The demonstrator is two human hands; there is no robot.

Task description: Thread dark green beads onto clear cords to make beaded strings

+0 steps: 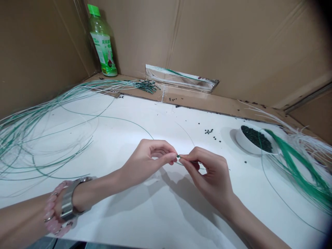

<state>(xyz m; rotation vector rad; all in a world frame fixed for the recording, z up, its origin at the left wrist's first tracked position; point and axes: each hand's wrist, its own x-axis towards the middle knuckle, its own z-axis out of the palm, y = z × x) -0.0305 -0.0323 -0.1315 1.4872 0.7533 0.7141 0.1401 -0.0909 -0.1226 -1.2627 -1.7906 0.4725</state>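
Observation:
My left hand (151, 157) and my right hand (207, 173) meet fingertip to fingertip over the white table sheet (145, 214). Both are pinched shut. Between the fingertips sits a small dark green bead (178, 156). A thin green wire (124, 120) arcs away from the left fingertips across the sheet, and a short end of wire pokes out to the right of my right hand. My left wrist carries a metal watch (70, 200) and a pink bead bracelet (52, 211).
A white bowl (245, 142) of dark beads stands at the right, with loose beads (209, 131) scattered near it. Bundles of green and white strands lie at the left (28, 135) and right (301, 162). A green bottle (102, 41) stands in the cardboard corner, beside a clear plastic packet (181, 77).

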